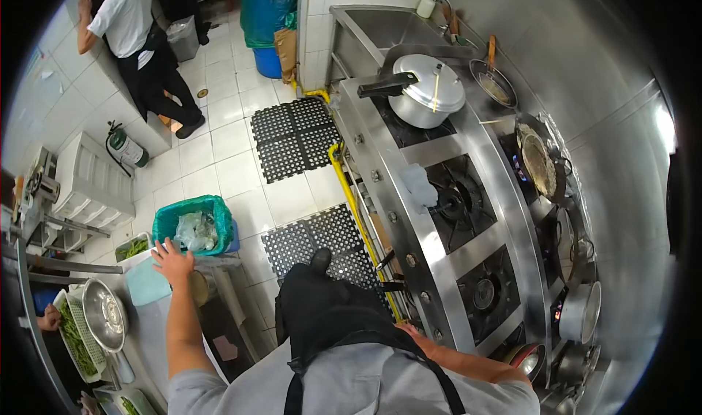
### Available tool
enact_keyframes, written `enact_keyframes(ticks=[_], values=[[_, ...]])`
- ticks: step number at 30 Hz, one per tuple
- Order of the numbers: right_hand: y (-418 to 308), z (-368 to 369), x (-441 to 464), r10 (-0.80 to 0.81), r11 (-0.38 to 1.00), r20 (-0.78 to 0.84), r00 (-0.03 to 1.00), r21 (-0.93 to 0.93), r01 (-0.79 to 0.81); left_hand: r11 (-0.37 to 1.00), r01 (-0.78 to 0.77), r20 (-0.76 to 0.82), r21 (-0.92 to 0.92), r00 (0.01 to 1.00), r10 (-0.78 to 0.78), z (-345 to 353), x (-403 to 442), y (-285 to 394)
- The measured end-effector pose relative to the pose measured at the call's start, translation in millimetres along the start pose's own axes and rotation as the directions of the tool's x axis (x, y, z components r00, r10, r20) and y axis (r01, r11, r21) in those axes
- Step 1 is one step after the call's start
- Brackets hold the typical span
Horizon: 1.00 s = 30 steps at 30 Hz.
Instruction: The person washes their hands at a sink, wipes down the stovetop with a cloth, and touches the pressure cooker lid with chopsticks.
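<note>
My left hand (174,263) is stretched out over the corner of the metal table, fingers spread and holding nothing. Beside it lies a light blue cloth (146,282); whether the hand touches the tabletop I cannot tell. Just beyond the fingers is a bin (223,221) lined with green plastic, with clear plastic bags inside. Low by the stove's front, near the knobs (425,296), is my right hand (411,330); its fingers are mostly hidden. Another pale cloth (418,185) rests at the edge of a stove burner.
A pressure cooker (409,111) sits on the stove's far end. Pans (540,163) and a pot (583,311) line the back burners, with flames showing. A steel pan (104,314) and a green-vegetable basket (77,334) are at left. A person (139,42) stands far left; black mats (296,137) cover floor.
</note>
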State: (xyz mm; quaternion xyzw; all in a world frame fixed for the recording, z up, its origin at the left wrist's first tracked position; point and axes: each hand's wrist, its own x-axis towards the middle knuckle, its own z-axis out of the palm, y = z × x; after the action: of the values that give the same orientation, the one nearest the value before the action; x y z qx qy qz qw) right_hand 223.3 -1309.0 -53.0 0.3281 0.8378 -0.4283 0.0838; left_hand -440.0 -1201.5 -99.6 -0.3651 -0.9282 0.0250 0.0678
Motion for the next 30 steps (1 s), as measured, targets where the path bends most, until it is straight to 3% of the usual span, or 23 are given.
enact_keyframes(ticks=[1,3,4,6,10,15,16,19,21,23,24,28,30], values=[[2.6,7.5,-8.0,0.006,1.0,-0.009,1.0,0.007,-0.006,1.0,-0.006,-0.002,0.0,1.0,0.006,-0.7,-0.3,0.2],[-39.9,-20.5,-8.5,0.261,0.905,0.066,0.963,0.332,-0.268,1.0,-0.011,0.007,0.01,1.0,0.011,-5.2,-2.5,2.1],[-33.2,-5.4,-12.1,0.265,0.9,0.053,0.963,0.345,-0.267,1.0,-0.004,0.02,0.018,1.0,0.004,-7.4,-2.7,3.4],[-25.5,18.6,-14.5,0.22,0.934,-0.123,0.968,0.313,-0.172,1.0,-0.018,0.015,0.017,1.0,0.017,-9.1,-4.4,4.4],[-48.2,7.9,-22.6,0.317,0.912,-0.122,0.941,0.311,-0.267,0.998,0.015,0.036,0.059,0.999,-0.017,-3.4,-2.9,1.1],[-28.2,15.6,-17.4,0.313,0.92,-0.152,0.937,0.291,-0.26,1.0,-0.006,0.03,-0.019,1.0,0.006,10.7,-0.2,-6.1],[-21.9,13.5,-14.9,0.309,0.925,-0.148,0.94,0.275,-0.261,0.995,0.006,-0.027,-0.101,1.0,-0.009,11.4,-1.0,-4.6],[-0.7,-1.2,-2.6,0.295,0.942,-0.115,0.948,0.202,-0.269,0.969,-0.179,-0.208,-0.169,0.968,0.142,49.3,9.1,-27.2],[14.2,-12.6,6.3,0.274,0.955,-0.079,0.958,0.143,-0.261,0.982,0.017,0.086,-0.188,0.996,0.0,9.8,1.4,-16.2],[24.0,-21.9,14.3,0.254,0.964,-0.05,0.966,0.092,-0.249,0.984,0.051,0.153,-0.17,0.988,-0.024,3.5,0.1,-14.2],[26.8,-25.0,17.5,0.244,0.968,-0.034,0.969,0.075,-0.241,0.98,0.047,0.14,-0.195,0.99,-0.02,-12.4,-8.1,-10.7],[39.6,-36.0,26.6,0.216,0.976,0.001,0.977,0.028,-0.215,0.956,-0.139,-0.179,-0.257,0.979,0.094,-44.5,-43.6,-20.2],[43.3,-38.0,30.4,0.199,0.98,0.02,0.98,0.008,-0.199,0.956,-0.123,-0.24,-0.268,0.969,0.058,-49.1,-64.5,-36.6]])
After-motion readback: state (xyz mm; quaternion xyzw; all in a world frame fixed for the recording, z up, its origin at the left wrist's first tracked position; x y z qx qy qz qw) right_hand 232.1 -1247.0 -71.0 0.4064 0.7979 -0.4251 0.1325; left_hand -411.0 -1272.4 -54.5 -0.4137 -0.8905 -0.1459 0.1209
